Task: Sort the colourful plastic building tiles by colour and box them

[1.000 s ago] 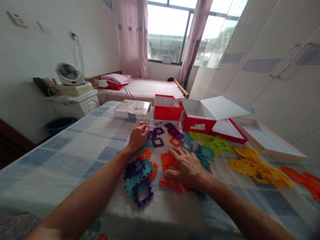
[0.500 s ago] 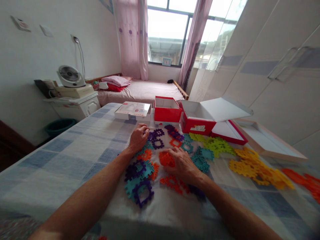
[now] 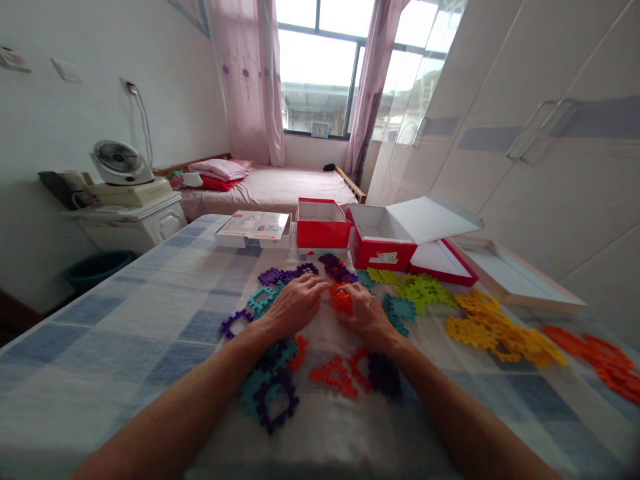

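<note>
My right hand (image 3: 369, 312) is curled around a small stack of orange toothed building pieces (image 3: 341, 300) on the table, its fingertips at their far side. Close by on the left, my left hand (image 3: 299, 305) lies low, fingers stretched towards that stack; whether they touch it I cannot tell. Purple toothed pieces (image 3: 285, 275) sit beyond the left hand, and a teal piece (image 3: 261, 301) is beside it. Nearer me lie an orange triangular piece (image 3: 334, 375), a dark purple frame piece (image 3: 276, 402) and a dark purple pile (image 3: 385, 375). Teal pieces (image 3: 401, 308) rest right of my right hand.
Lime green (image 3: 425, 291), yellow (image 3: 505, 330) and orange-red pieces (image 3: 603, 360) spread to the right. Along the back stand a white box (image 3: 255, 230), a red box (image 3: 323, 233), an open lidded red box (image 3: 383, 250) and a shallow tray (image 3: 520, 277).
My left hand has moved right and nearer from the purple pieces to beside the orange stack. My right hand stays at the orange pieces. The view has shifted slightly right.
</note>
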Action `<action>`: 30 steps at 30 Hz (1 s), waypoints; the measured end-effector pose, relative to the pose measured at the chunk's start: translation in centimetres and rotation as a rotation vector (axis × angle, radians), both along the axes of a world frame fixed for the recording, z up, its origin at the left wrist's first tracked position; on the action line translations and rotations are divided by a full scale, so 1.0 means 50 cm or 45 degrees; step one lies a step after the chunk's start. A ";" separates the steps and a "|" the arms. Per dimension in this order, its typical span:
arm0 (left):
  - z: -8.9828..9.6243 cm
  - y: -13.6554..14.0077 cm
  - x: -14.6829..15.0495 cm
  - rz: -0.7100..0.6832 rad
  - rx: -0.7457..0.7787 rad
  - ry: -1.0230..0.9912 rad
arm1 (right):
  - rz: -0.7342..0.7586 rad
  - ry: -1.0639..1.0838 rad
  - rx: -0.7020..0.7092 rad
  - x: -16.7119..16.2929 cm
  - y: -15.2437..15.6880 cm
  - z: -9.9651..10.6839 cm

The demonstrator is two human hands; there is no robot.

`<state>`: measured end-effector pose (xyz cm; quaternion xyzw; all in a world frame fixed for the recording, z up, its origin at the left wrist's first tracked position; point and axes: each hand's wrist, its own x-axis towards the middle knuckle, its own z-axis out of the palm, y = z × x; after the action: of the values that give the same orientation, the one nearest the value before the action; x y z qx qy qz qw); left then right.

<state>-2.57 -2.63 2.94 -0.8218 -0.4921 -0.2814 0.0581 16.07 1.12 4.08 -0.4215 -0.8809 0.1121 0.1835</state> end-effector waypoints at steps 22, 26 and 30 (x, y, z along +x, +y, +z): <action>-0.030 0.014 -0.018 0.062 -0.219 -0.186 | 0.208 0.020 0.188 -0.013 -0.022 0.012; -0.042 0.021 -0.028 0.051 -0.221 -0.137 | 0.108 0.319 0.190 0.030 -0.020 0.059; -0.042 0.022 -0.031 0.091 -0.234 -0.102 | -0.218 0.421 0.287 0.180 0.012 0.099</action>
<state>-4.13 -1.55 0.85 -0.7936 -0.5468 -0.2655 -0.0271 25.05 1.74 9.01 -0.4473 -0.8069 0.0644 0.3804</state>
